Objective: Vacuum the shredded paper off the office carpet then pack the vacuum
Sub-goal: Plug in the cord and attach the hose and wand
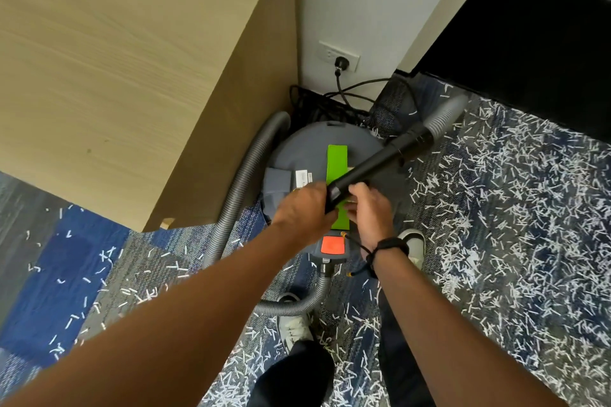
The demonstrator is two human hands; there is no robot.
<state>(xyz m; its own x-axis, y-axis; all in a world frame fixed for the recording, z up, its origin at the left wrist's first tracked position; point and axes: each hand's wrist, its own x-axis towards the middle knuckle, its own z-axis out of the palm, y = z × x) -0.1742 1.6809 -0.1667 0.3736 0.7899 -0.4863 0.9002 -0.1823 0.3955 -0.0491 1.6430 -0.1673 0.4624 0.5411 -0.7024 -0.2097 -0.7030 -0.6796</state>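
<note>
A person's left hand (305, 205) grips the black vacuum wand (373, 168) above the grey vacuum (297, 145), right hand (370, 208) loosely curled beside it, while uncollected shredded paper (496, 208) covers carpet toward three o'clock.

I can read nothing here. The only print is on the small white sticker (302, 177) on the grey vacuum (307, 145) lid, centre of the frame, just above my left hand (304, 208); its dark marks are too small and blurred to make out. The red button (333, 245) below my hands carries no legible mark, and neither does the green handle (336, 162). The white wall socket (339, 55), upper centre, bears no lettering I can read.
</note>
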